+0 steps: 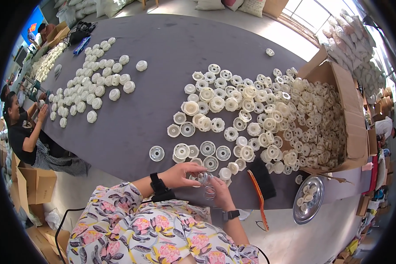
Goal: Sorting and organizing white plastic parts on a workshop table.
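Observation:
Close to the table's near edge, my left hand [180,175] and my right hand [222,192] meet over a few shiny metal rings [209,192]. The fingers of both are closed on them and partly hide them, so how the rings sit together cannot be made out. Just beyond my fingers lie round off-white plastic parts with open centres, among them a silvery-centred disc [210,163] and a cream one [181,151]. A separate silvery-centred disc [156,153] rests to the left of these.
At the right, a tipped cardboard box [354,110] spills many such parts onto the grey table [141,105]. Near me lie a black pouch with an orange zip [263,178] and a metal tray [314,210]. White domed pieces [92,83] spread leftward; a co-worker [26,127] sits beyond.

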`<state>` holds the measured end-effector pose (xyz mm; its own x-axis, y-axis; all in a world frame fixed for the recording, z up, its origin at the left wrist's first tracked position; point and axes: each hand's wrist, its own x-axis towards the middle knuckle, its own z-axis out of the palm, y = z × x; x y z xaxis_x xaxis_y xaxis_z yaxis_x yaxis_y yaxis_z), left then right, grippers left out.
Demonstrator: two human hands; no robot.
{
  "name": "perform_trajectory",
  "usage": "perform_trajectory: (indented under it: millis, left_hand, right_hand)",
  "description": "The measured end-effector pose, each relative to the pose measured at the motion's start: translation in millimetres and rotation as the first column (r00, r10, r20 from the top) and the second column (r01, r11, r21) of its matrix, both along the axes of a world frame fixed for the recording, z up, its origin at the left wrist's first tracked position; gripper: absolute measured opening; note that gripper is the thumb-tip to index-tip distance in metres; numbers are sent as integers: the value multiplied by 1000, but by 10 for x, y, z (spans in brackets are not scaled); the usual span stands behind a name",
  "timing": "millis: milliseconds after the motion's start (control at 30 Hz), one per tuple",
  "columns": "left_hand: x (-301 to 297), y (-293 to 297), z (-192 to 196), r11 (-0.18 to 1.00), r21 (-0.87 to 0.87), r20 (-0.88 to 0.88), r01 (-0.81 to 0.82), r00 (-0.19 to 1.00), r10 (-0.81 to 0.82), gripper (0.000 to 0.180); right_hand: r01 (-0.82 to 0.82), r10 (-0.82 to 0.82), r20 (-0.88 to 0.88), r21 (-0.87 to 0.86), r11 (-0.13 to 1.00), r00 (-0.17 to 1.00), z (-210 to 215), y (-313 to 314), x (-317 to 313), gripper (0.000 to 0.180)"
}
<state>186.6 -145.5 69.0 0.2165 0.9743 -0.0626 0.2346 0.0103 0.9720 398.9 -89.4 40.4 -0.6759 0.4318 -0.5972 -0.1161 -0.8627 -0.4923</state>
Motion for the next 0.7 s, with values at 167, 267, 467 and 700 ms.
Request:
perform_trajectory:
  millis: [167, 267, 467, 700]
  left_hand:
    - [-75, -95, -19, 994, -103, 218, -39, 974, 61, 52]
    - [-64, -140, -179, 974, -222, 359, -35, 926, 115, 52]
    - [-67, -111, -206, 915, -402, 609, 43, 759, 232, 47]
    - [-121, -102, -176, 960, -272, 301, -63, 942, 147, 48]
  right_hand:
    - [13, -16, 41, 73, 997, 999, 82, -77, -118, 27]
    - [51, -72, 116, 170, 984, 991, 120, -126, -166, 28]
    - [30, -164, 239, 482, 876, 957, 221, -188, -246, 19]
    - [15, -206, 281, 558, 830, 937, 223, -160, -184, 24]
